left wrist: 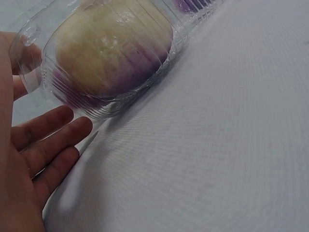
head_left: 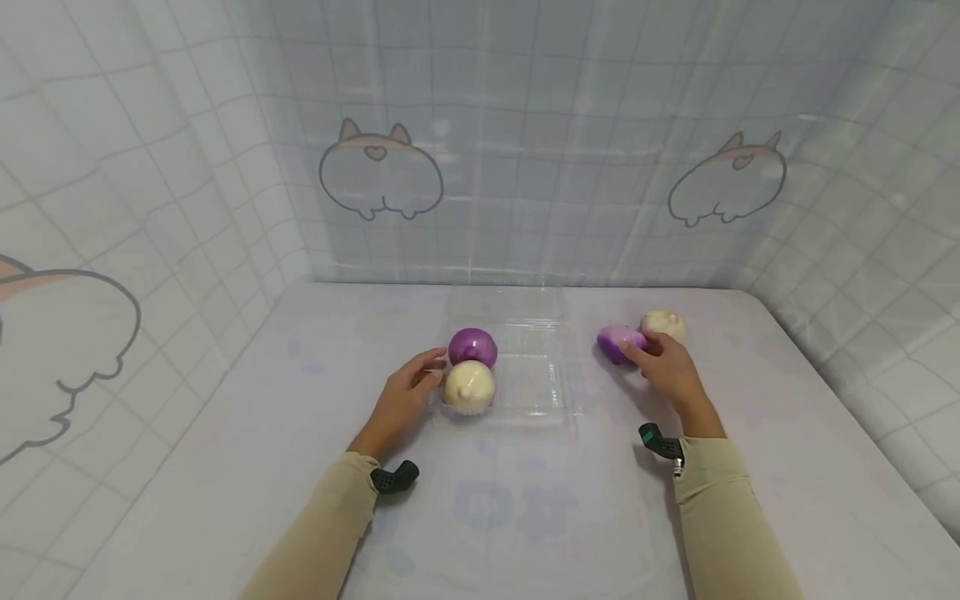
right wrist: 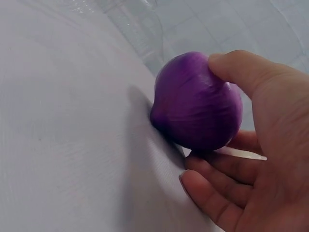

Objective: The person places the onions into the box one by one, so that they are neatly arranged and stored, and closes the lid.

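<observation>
My right hand (head_left: pixel 670 372) pinches a glossy purple onion (right wrist: pixel 198 104) between thumb and fingers. In the right wrist view the onion's pointed tip faces the white tabletop, close over it. Right behind that hand sits a round cream vegetable (head_left: pixel 664 323). A clear plastic clamshell box (head_left: pixel 528 379) lies with its lid folded back. In its left side stand a purple onion (head_left: pixel 472 347) and, nearer to me, a round cream vegetable (head_left: pixel 468 387) whose lower part shows purple in the left wrist view. At the box's left wall is my left hand (head_left: pixel 405 398), fingers relaxed, thumb by the rim.
The table (head_left: pixel 315 500) has a white cloth with faint printed shapes. A white tile-patterned curtain (head_left: pixel 525 167) with cartoon animal drawings hangs at the back and both sides. Each wrist wears a dark camera device, such as the left one (head_left: pixel 395 477).
</observation>
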A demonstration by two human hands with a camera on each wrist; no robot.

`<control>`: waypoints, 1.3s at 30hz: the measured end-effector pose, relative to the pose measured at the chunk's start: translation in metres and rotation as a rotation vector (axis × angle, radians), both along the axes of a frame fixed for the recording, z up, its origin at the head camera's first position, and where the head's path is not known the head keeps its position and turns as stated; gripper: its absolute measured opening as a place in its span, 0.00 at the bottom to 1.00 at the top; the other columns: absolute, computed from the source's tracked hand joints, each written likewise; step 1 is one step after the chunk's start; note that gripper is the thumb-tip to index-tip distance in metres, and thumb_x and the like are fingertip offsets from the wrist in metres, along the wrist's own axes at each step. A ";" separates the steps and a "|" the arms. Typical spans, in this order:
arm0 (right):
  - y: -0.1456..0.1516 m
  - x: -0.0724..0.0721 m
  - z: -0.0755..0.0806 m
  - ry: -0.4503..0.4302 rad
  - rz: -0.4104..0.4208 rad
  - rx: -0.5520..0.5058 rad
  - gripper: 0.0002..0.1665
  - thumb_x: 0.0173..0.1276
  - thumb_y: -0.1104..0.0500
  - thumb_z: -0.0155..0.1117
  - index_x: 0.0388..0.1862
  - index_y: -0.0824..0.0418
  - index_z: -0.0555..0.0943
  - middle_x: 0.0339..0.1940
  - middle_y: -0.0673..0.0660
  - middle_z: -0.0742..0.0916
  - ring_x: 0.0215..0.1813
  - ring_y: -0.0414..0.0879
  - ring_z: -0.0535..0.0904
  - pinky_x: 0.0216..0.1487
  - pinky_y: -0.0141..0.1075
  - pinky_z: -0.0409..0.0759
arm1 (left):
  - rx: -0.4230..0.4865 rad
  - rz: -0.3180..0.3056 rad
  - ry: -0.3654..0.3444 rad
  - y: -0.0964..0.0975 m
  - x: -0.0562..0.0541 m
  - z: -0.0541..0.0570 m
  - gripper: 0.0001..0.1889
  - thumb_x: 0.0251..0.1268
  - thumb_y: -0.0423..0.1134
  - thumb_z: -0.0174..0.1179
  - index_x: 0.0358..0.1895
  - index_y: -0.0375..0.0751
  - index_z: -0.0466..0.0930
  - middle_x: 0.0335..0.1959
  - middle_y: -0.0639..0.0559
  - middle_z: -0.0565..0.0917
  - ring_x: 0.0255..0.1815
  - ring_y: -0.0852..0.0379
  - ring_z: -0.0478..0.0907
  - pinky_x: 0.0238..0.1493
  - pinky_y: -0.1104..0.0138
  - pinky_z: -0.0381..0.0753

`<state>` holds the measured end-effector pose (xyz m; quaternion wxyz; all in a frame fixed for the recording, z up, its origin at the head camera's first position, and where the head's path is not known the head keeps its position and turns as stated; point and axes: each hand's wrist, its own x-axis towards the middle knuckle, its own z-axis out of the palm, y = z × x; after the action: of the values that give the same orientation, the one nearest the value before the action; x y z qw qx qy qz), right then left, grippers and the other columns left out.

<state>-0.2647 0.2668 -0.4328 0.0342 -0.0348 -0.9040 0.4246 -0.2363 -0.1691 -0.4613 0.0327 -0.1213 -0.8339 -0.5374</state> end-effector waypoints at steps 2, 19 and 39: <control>0.000 0.000 0.000 0.011 -0.007 -0.016 0.57 0.67 0.29 0.58 0.77 0.70 0.60 0.67 0.71 0.75 0.53 0.61 0.80 0.54 0.49 0.79 | 0.002 -0.004 0.006 0.000 0.000 0.000 0.21 0.78 0.44 0.52 0.70 0.57 0.72 0.61 0.49 0.79 0.60 0.51 0.76 0.64 0.51 0.72; -0.002 0.001 0.000 -0.010 0.028 -0.264 0.55 0.69 0.33 0.61 0.80 0.65 0.55 0.71 0.71 0.70 0.58 0.61 0.80 0.53 0.39 0.82 | -0.001 -0.006 0.007 -0.002 -0.001 -0.003 0.21 0.78 0.47 0.52 0.70 0.60 0.71 0.61 0.51 0.79 0.60 0.52 0.76 0.63 0.50 0.72; -0.012 0.002 -0.002 0.007 0.041 -0.536 0.46 0.75 0.46 0.60 0.81 0.65 0.52 0.72 0.73 0.64 0.66 0.66 0.70 0.57 0.42 0.79 | -0.004 -0.010 -0.010 -0.001 0.000 -0.002 0.21 0.78 0.46 0.52 0.70 0.60 0.71 0.62 0.51 0.79 0.61 0.52 0.76 0.65 0.50 0.71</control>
<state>-0.2627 0.2544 -0.4343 0.0183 -0.0228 -0.7597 0.6496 -0.2362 -0.1705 -0.4634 0.0258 -0.1227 -0.8346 -0.5365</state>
